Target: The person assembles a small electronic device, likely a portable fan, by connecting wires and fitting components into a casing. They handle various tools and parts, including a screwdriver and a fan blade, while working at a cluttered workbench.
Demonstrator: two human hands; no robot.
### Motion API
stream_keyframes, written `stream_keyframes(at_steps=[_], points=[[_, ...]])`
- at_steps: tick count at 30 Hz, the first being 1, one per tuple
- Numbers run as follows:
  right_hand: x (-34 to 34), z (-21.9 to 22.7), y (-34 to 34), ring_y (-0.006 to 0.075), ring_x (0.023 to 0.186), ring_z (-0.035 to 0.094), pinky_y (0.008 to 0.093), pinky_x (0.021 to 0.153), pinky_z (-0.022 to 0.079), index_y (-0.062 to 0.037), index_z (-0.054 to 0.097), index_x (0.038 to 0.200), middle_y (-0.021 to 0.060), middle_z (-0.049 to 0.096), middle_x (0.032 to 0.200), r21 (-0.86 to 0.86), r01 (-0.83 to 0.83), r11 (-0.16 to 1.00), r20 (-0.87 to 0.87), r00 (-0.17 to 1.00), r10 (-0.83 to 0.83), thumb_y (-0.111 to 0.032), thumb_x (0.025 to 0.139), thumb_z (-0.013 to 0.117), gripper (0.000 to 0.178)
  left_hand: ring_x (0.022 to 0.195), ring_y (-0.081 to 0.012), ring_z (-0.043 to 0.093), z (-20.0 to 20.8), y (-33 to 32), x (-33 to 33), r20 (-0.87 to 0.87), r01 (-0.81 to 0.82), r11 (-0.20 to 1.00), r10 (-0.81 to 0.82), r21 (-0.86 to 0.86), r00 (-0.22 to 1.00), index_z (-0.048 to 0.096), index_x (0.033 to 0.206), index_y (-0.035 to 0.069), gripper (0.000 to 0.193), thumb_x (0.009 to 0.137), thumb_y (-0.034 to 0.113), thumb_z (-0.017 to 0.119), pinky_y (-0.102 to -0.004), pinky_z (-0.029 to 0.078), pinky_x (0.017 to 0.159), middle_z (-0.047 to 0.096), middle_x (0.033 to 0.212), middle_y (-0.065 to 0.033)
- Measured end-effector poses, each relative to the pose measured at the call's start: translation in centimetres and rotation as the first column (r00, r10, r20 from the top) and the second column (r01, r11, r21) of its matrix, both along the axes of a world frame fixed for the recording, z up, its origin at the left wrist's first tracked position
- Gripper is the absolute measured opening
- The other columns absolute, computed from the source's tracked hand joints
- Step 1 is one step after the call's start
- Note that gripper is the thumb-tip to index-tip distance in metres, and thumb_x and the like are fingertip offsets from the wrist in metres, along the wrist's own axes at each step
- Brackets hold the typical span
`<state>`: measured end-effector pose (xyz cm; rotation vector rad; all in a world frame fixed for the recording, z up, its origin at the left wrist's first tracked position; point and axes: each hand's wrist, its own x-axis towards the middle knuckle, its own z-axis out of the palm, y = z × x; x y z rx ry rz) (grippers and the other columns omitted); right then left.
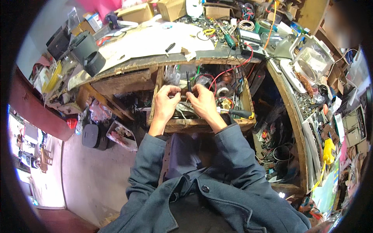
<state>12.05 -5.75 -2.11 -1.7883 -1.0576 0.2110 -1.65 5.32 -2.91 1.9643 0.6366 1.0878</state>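
Over the open wooden drawer (194, 125), my two hands are close together. My right hand (204, 101) is closed, pinching a slim black rod-shaped thing (188, 79) that points up and away from me; its exact kind does not show. To the left of it, my left hand (166, 104) has thumb and fingertips pressed together, and whatever is between them is too small or hidden to name. Pale cables (182, 112) lie in the drawer below my hands. A screwdriver (239, 113) with a black and yellow handle rests by the drawer's right front corner, beside my right wrist.
Beyond the drawer, a cluttered workbench (143, 42) carries a pale sheet, a green-handled screwdriver (229, 40) and cardboard boxes (171, 9). Red wires (233, 66) hang from the bench into the drawer. A clear-walled appliance (311, 54) stands at right; a black bin (91, 136) sits on the floor at left.
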Motion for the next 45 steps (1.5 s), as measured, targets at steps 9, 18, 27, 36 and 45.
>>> stream_keyframes(at_steps=[9, 18, 27, 36, 45], points=[[0.1, -0.3, 0.3, 0.0397, 0.091, 0.073, 0.0447, 0.081, 0.056, 0.0032, 0.070, 0.105, 0.0254, 0.073, 0.094, -0.030, -0.021, 0.999, -0.015, 1.000, 0.021, -0.029, 0.090, 0.076, 0.036, 0.091, -0.0200, 0.071, 0.9, -0.2, -1.0, 0.003, 0.039, 0.999, -0.039, 0.002, 0.999, 0.080, 0.100, 0.004, 0.015, 0.085, 0.006, 0.079, -0.0309, 0.055, 0.083, 0.074, 0.098, -0.0081], [0.4, -0.7, 0.5, 0.0305, 0.082, 0.073, 0.0403, 0.076, 0.056, 0.0036, 0.070, 0.104, 0.0210, 0.074, 0.088, -0.049, -0.045, 0.998, -0.055, 0.998, 0.042, -0.027, 0.090, 0.078, 0.034, 0.090, -0.0173, 0.070, 0.9, -0.2, -0.9, 0.031, 0.047, 0.998, -0.046, -0.033, 0.998, 0.077, 0.112, 0.004, 0.027, 0.085, 0.001, 0.077, -0.0300, 0.055, 0.083, 0.074, 0.095, -0.0068], [0.5, -1.5, 0.7, 0.0322, 0.082, 0.073, 0.0416, 0.076, 0.056, 0.0032, 0.070, 0.102, 0.0224, 0.073, 0.088, -0.027, -0.041, 0.999, -0.023, 0.999, 0.040, -0.028, 0.090, 0.078, 0.034, 0.089, -0.0191, 0.070, 1.6, -0.9, -0.9, 0.049, -0.020, 0.983, 0.011, 0.182, 0.999, 0.072, 0.125, 0.006, 0.042, 0.084, -0.005, 0.074, -0.0315, 0.056, 0.083, 0.072, 0.096, -0.0072], [0.4, -1.0, 0.4, 0.0344, 0.086, 0.074, 0.0420, 0.079, 0.056, 0.0032, 0.070, 0.100, 0.0219, 0.074, 0.091, -0.007, -0.055, 0.998, -0.032, 0.998, 0.055, -0.027, 0.090, 0.078, 0.033, 0.088, -0.0199, 0.070, 1.5, -1.3, -0.9, 0.053, -0.041, 0.967, 0.028, 0.252, 0.998, 0.073, 0.123, 0.006, 0.041, 0.084, -0.006, 0.073, -0.0317, 0.056, 0.082, 0.071, 0.095, -0.0073], [-0.1, -0.2, 0.1, 0.0360, 0.086, 0.075, 0.0435, 0.079, 0.057, 0.0034, 0.070, 0.101, 0.0219, 0.075, 0.091, -0.003, -0.067, 0.998, 0.015, 0.998, 0.067, -0.025, 0.090, 0.077, 0.031, 0.091, -0.0109, 0.069, 0.1, -0.4, -1.2, 0.071, -0.019, 0.998, 0.015, 0.052, 0.997, 0.073, 0.125, 0.004, 0.040, 0.087, -0.006, 0.075, -0.0260, 0.056, 0.083, 0.074, 0.100, -0.0036]])
